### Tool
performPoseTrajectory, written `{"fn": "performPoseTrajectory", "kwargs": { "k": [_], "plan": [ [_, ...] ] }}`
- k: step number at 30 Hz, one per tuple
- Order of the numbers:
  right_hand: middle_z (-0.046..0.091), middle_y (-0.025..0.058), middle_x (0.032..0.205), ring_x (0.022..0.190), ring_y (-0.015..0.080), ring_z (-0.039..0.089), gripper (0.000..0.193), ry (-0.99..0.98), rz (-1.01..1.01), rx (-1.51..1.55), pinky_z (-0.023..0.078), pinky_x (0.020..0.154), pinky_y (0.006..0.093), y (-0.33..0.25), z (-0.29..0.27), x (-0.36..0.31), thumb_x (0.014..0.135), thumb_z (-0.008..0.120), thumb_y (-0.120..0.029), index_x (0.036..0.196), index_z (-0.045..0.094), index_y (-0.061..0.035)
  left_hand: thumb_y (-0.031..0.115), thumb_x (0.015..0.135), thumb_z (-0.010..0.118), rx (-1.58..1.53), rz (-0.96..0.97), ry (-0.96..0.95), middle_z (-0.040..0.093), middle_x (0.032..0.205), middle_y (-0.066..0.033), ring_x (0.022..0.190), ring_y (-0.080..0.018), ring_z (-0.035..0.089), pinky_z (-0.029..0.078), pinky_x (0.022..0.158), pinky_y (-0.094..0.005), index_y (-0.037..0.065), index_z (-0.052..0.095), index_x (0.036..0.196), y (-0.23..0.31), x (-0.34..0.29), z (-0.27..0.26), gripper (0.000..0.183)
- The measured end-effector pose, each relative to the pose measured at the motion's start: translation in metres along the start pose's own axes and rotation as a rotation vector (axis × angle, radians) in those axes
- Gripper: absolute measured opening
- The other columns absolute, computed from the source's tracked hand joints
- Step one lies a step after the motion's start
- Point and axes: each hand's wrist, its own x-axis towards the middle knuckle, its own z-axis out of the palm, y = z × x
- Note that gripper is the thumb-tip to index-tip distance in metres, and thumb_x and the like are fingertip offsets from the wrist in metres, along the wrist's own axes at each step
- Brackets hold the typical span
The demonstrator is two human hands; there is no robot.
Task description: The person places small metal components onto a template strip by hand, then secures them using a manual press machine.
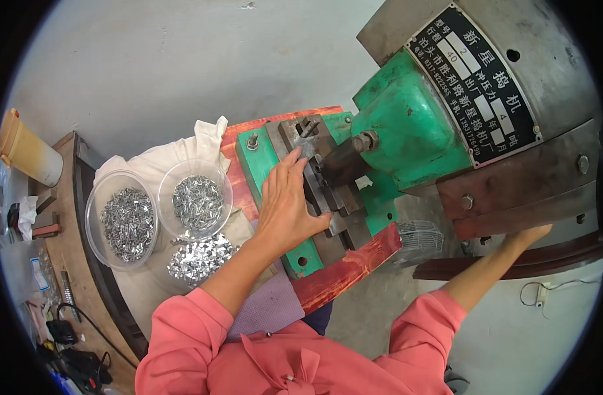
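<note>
Two grips are seen: the left grip (pixel 289 204) is spread wide, thumb well apart from the fingers, with its fingertips set at a grey block (pixel 306 145) and its thumb at the edge of the die (pixel 349 201). Whether a small part is held under the fingertips cannot be told. The right grip (pixel 537 234) is mostly hidden behind the press (pixel 406 125), so its hold cannot be told either. The step in hand is judged to be work at the die; it would be best done with the block kept square and every finger cleared from the dark ram (pixel 339 164) before any stroke. Bare, worn steel is borne on a green-painted base (pixel 256 158), above a scuffed red counter (pixel 374 260). Further left, round clear tubs (pixel 89 227) are filled with shiny metal bits, and a flaky silver pile (pixel 201 260) is heaped on rumpled beige cloth (pixel 133 286).
</note>
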Motion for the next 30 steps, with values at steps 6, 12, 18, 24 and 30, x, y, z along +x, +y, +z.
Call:
{"fn": "performPoseTrajectory", "kwargs": {
  "k": [6,12,18,24,30],
  "plan": [
    [0.068,0.0137,0.110,0.091,0.0228,0.064,0.033,-0.211,-0.014,-0.094,0.055,0.080,0.0363,-0.004,-0.016,0.029,0.099,0.057,-0.022,0.116,0.064,0.0062,0.028,0.063,0.088,0.008,-0.040,-0.017,0.035,0.153,-0.0174,0.140,-0.0386,0.034,0.030,0.116,-0.0490,-0.006,0.041,0.141,0.004,0.003,0.001,0.096],
    [0.068,0.0134,0.109,0.091,0.0226,0.064,0.032,-0.192,-0.029,-0.124,0.055,0.079,0.0360,0.007,-0.021,0.029,0.099,0.058,-0.022,0.115,0.064,0.0058,0.027,0.062,0.088,0.012,-0.019,0.007,0.037,0.152,-0.0161,0.138,-0.0378,0.036,0.031,0.114,-0.0488,-0.005,0.043,0.140,0.003,0.002,0.001,0.096],
    [0.068,0.0132,0.109,0.090,0.0225,0.064,0.032,-0.166,-0.055,-0.154,0.055,0.079,0.0357,0.020,-0.017,0.026,0.099,0.058,-0.022,0.114,0.064,0.0053,0.027,0.061,0.088,0.014,-0.016,0.035,0.039,0.151,-0.0165,0.137,-0.0381,0.037,0.031,0.114,-0.0492,-0.005,0.045,0.139,0.002,0.003,0.000,0.094],
    [0.067,0.0130,0.108,0.090,0.0223,0.064,0.031,-0.124,-0.081,-0.212,0.055,0.078,0.0355,0.017,-0.021,0.024,0.099,0.058,-0.022,0.113,0.064,0.0049,0.026,0.060,0.088,-0.005,-0.005,0.040,0.038,0.151,-0.0171,0.138,-0.0387,0.036,0.031,0.114,-0.0495,-0.006,0.044,0.138,0.004,0.006,0.008,0.095],
    [0.067,0.0116,0.110,0.090,0.0215,0.064,0.034,-0.056,0.063,0.024,0.054,0.078,0.0350,-0.009,0.000,-0.003,0.096,0.063,-0.024,0.116,0.063,0.0036,0.025,0.058,0.085,0.073,-0.018,0.075,0.039,0.147,-0.0178,0.136,-0.0405,0.035,0.030,0.113,-0.0507,-0.004,0.041,0.138,0.008,0.009,0.010,0.097]
  ]
}}
